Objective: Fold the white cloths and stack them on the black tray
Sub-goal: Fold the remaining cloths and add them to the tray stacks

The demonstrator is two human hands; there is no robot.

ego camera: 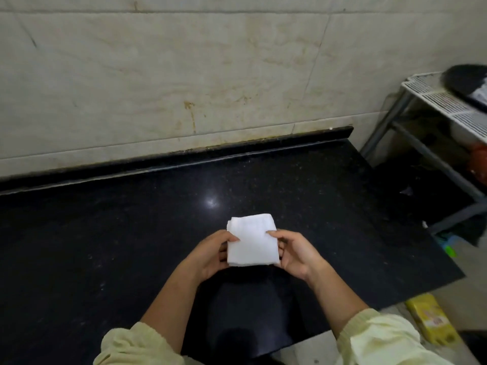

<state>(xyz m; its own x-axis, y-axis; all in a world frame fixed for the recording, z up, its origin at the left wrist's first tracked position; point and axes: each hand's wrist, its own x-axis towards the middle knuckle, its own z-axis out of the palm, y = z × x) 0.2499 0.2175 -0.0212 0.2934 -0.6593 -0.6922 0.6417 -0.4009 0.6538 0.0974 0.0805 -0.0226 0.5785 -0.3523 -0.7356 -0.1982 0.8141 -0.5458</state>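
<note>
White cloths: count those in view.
1: a folded white cloth, held between left hand and right hand over the counter. A whitish patch on the rack is too blurred.

i am noting a kitchen: black stone counter [105,233] running along a stained tiled wall [184,61], slatted rack [432,101] standing beside.

Folded white cloth [251,242], square, layered, just above the black countertop [105,233].
</note>
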